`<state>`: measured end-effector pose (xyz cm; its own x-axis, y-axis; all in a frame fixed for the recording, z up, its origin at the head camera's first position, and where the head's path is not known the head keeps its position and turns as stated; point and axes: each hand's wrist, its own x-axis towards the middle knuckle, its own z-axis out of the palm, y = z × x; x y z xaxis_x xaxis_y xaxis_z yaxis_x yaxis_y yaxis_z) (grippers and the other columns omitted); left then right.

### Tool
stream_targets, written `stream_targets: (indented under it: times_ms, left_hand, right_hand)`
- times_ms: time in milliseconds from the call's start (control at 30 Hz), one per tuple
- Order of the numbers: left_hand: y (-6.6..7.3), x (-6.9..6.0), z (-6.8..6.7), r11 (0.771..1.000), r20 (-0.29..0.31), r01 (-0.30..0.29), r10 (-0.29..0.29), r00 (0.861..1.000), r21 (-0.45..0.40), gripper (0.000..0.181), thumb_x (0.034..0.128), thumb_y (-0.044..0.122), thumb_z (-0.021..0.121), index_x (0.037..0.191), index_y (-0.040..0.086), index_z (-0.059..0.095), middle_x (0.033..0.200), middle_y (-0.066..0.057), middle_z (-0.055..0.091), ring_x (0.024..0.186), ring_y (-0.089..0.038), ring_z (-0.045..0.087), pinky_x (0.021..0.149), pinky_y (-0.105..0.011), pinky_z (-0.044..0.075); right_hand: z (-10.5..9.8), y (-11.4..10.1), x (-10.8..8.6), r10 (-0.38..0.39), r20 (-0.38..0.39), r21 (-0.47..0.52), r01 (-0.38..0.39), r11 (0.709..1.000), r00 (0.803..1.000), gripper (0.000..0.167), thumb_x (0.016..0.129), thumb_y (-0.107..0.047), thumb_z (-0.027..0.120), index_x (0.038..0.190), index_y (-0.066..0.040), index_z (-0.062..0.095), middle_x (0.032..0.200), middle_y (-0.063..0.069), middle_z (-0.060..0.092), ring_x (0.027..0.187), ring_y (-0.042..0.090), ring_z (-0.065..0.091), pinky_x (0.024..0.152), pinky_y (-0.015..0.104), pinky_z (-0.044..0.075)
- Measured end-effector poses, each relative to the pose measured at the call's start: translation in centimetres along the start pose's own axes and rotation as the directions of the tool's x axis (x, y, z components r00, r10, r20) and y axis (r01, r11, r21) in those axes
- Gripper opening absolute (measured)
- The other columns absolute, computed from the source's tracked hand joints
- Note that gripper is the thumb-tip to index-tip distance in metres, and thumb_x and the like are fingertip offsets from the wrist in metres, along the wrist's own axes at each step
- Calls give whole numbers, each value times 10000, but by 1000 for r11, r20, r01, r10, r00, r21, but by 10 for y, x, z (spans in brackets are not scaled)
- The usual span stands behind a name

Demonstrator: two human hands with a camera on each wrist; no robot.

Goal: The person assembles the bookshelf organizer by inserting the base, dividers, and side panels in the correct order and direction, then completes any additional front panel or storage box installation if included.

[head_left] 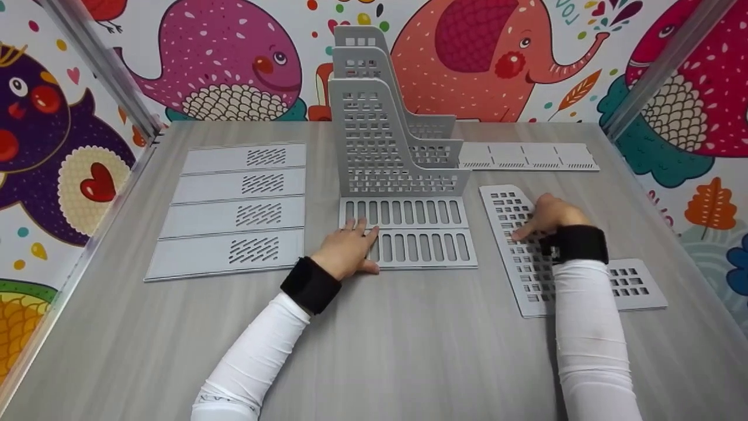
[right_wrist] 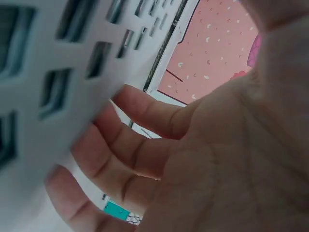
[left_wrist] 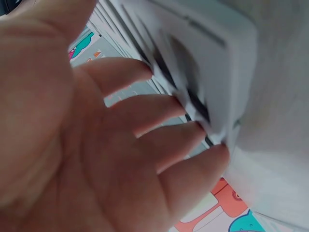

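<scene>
My left hand (head_left: 345,252) rests with spread fingers on the left side of the slotted grey panels (head_left: 423,248). Its fingertips touch the slotted panel (left_wrist: 212,53) in the left wrist view. At the right, my right hand (head_left: 555,215) grips the slanted edge of a perforated grey side panel (head_left: 507,219), thumb on its top face and the other fingers at the edge. In the right wrist view those fingers (right_wrist: 140,154) bend against the edge of the perforated panel (right_wrist: 82,87), their tips partly hidden.
Several upright grey perforated panels (head_left: 374,134) stand behind the slotted ones. Long flat panels (head_left: 204,219) lie at the left, a pale strip (head_left: 526,156) at the back right. Another perforated panel (head_left: 637,286) lies partly under my right forearm. Patterned walls (head_left: 234,35) edge the table (head_left: 409,351).
</scene>
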<state>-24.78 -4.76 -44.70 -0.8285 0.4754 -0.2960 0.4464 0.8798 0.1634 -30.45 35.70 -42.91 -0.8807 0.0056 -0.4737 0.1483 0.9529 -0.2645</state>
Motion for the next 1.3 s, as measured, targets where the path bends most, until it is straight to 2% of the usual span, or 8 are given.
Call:
stream_targets:
  times_ms: [200,367,533,733,800,867,1067,1300]
  left_hand:
    - [1,0,-1,1000,4,-2,2,1000,-7,900,867,498,708,1571,85,328,1636,-241,251,1511,-441,254,1156,-582,380]
    - [1,2,-1,1000,0,-4,4,1000,-5,900,860,497,715,1567,87,339,1629,-248,264,1506,-446,264,1159,-569,382]
    - [1,2,0,1000,-3,-5,5,1000,-2,906,856,500,717,1568,89,337,1627,-250,269,1503,-449,269,1150,-575,391]
    - [0,2,0,1000,-3,-7,7,1000,-2,903,858,500,716,1569,91,336,1630,-243,267,1503,-446,273,1144,-574,399]
    - [0,2,0,1000,-3,-11,11,1000,7,898,857,501,718,1565,91,347,1627,-238,277,1500,-442,282,1135,-559,416]
    - [0,3,0,1000,-3,-15,15,1000,18,895,855,506,719,1561,94,356,1624,-232,289,1498,-435,293,1116,-544,442]
    - [0,3,-1,1000,-11,-15,15,1000,16,899,841,507,735,1558,105,369,1621,-224,301,1490,-440,305,1090,-549,465]
    - [-2,4,0,1000,2,-10,10,1000,11,915,840,512,735,1566,111,349,1629,-222,280,1488,-453,297,1104,-558,449]
  right_hand:
    - [-9,10,-6,-84,-55,145,91,985,995,702,772,-365,858,1142,111,497,967,160,574,853,275,548,741,345,467]
    - [-22,10,-21,-123,-160,362,175,916,979,748,838,-301,814,1306,27,331,1101,137,557,908,206,586,768,289,504]
    - [-31,0,-38,-200,-352,587,382,714,914,500,928,-151,718,1267,-120,351,1063,-15,701,861,105,719,734,261,603]
    - [-33,-17,-51,-308,-595,655,670,350,743,371,939,66,616,1241,-82,459,1125,2,713,974,98,703,791,202,586]
    - [-31,-20,-52,-326,-637,633,715,297,699,390,940,87,598,1283,-59,482,1166,22,698,1029,99,687,828,190,577]
    - [-30,-22,-54,-339,-659,602,741,298,671,408,947,85,587,1321,-46,492,1188,26,690,1064,95,675,853,177,566]
    - [-29,-23,-54,-356,-679,509,761,402,642,425,955,76,579,1353,-53,506,1200,-4,695,1081,68,683,865,157,561]
    - [-30,-26,-50,-398,-699,452,799,397,594,407,934,107,588,1313,-31,533,1136,0,716,1014,75,707,814,178,586]
